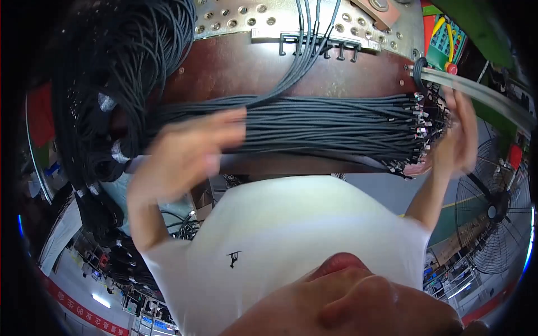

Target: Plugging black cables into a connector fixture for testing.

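Lowest in the frame we see our white shirt (291,241). Above it, our left hand (182,154) lies blurred over the black cable bundle (325,126) at centre, fingers loosely spread. At right, our right hand (459,137) cups the metal-tipped ends, fingers open. Beyond, a perforated metal plate (241,17).

A bundle of cables (336,126) runs across the middle of the frame, lying on the workbench (235,67). My left hand (188,154) rests on its left part; my right hand (457,134) is at its right end, against the metal terminals (423,120). A few cables (305,45) rise from the bundle through a comb bracket (319,42) on the perforated plate (241,17) at the top. A hanging mass of cables (112,73) fills the upper left. A floor fan (493,210) stands at the right edge, below my right hand.
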`<control>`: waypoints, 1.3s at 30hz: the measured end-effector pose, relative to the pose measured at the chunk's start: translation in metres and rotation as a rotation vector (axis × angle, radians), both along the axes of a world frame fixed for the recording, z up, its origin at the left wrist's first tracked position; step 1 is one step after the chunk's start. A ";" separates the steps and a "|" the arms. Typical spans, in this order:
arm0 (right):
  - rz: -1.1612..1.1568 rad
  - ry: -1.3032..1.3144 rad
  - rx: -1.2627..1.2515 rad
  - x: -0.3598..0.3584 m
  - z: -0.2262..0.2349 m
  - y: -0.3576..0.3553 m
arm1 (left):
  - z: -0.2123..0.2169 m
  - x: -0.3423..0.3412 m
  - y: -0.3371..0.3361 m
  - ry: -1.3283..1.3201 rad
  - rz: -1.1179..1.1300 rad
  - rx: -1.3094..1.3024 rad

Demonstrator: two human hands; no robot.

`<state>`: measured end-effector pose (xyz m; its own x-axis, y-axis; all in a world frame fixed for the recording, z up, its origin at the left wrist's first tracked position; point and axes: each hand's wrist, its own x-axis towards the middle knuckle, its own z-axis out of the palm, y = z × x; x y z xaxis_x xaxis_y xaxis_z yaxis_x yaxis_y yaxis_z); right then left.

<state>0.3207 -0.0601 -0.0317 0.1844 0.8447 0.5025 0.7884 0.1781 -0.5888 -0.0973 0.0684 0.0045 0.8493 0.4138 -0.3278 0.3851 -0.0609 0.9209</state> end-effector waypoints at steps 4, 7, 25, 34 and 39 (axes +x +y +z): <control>-0.825 0.120 -0.225 0.060 -0.065 -0.144 | -0.059 -0.052 -0.121 0.585 -0.002 0.199; -0.414 0.360 -0.555 0.022 -0.180 -0.254 | -0.134 -0.050 -0.107 1.010 -0.054 0.151; -0.184 -0.002 -0.579 -0.037 -0.186 -0.176 | -0.185 -0.075 -0.124 0.569 0.320 0.943; -0.147 -0.809 -0.714 -0.046 -0.114 -0.149 | -0.130 -0.054 -0.129 0.604 0.228 0.740; 0.717 0.316 -1.337 -0.070 0.030 -0.072 | -0.037 0.000 -0.099 -0.056 -0.199 -0.074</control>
<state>0.2510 -0.1323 -0.0017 -0.4920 0.5859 -0.6440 0.5877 -0.3222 -0.7421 -0.0968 -0.0311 -0.0330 0.9298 0.2125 -0.3007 0.3199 -0.0621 0.9454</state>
